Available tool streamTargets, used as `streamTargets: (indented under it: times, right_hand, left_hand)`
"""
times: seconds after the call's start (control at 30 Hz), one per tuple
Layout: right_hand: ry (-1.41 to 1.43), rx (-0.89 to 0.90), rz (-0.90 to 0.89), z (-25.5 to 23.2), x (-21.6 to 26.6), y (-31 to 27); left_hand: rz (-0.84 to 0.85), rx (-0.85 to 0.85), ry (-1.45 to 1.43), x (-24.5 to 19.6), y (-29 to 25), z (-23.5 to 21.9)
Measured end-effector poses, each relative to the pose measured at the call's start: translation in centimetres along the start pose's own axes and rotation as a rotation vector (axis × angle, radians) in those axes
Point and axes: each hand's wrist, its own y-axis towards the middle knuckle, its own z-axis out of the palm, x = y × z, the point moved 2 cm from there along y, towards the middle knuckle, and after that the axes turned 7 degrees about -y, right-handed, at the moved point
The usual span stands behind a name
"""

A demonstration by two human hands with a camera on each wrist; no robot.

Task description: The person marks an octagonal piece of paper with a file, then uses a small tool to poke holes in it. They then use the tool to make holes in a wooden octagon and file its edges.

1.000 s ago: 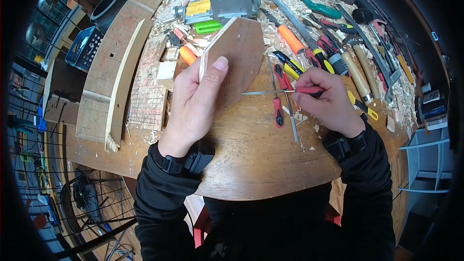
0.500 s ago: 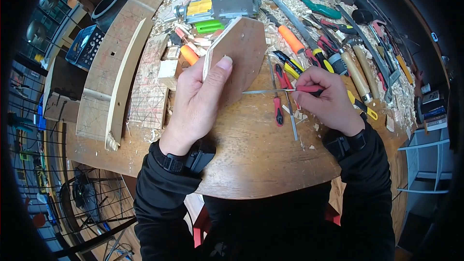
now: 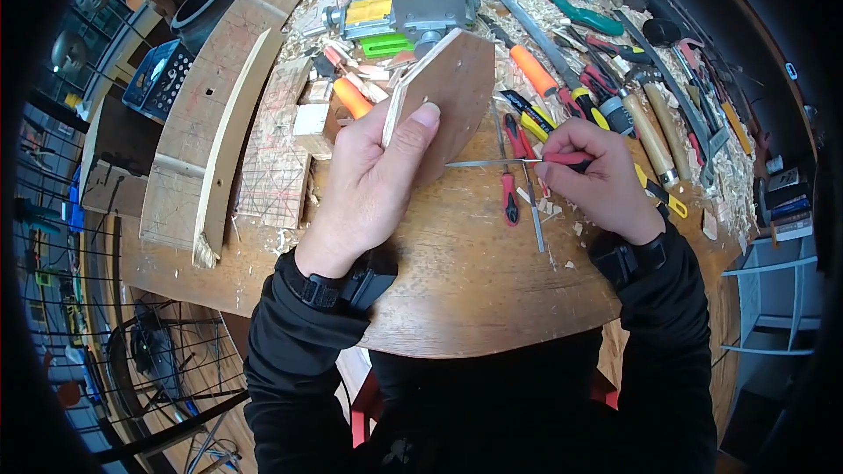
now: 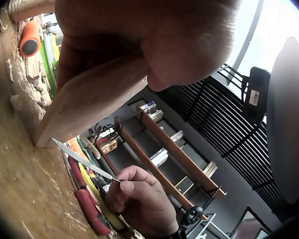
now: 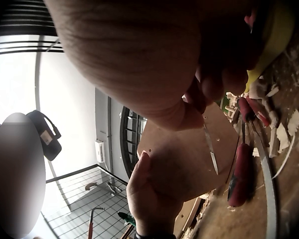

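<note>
A flat, many-sided wooden board (image 3: 461, 79) is held tilted up by my left hand (image 3: 364, 184), thumb on its near face and the other fingers hidden behind it. My right hand (image 3: 593, 177) pinches the red handle (image 3: 566, 160) of a thin metal file (image 3: 492, 163), whose blade points left to the board's lower edge. In the left wrist view the blade (image 4: 84, 160) reaches the lower corner of the board (image 4: 84, 107); the right wrist view shows the blade (image 5: 211, 149) in front of the board's face (image 5: 179, 154). Whether it touches, I cannot tell.
Red-handled files (image 3: 510, 197) lie on the table (image 3: 457, 298) between the hands. A vise (image 3: 430, 0) stands at the back among shavings. Curved wooden pieces (image 3: 230, 149) and a wood block (image 3: 313, 130) are at the left; orange-handled tools (image 3: 532, 70), knives and chisels (image 3: 648, 136) crowd the right.
The board and my left hand have shifted slightly right in the head view. The file and my right hand have moved a little right too, with both grips unchanged.
</note>
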Motion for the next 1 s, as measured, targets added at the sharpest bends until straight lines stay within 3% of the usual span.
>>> streamTargets:
  times: [0.77, 0.83, 1.0]
  right_hand:
    - [0.05, 0.036, 0.047, 0.04, 0.0, -0.17]
    - [0.06, 0.046, 0.054, 0.12, -0.01, -0.19]
    - [0.035, 0.037, 0.071, 0.09, -0.15, -0.21]
  left_hand:
    - [-0.033, 0.049, 0.032, -0.16, 0.03, 0.15]
    - [0.058, 0.126, 0.153, 0.32, 0.1, -0.04]
    - [0.026, 0.128, 0.234, -0.03, 0.03, -0.09]
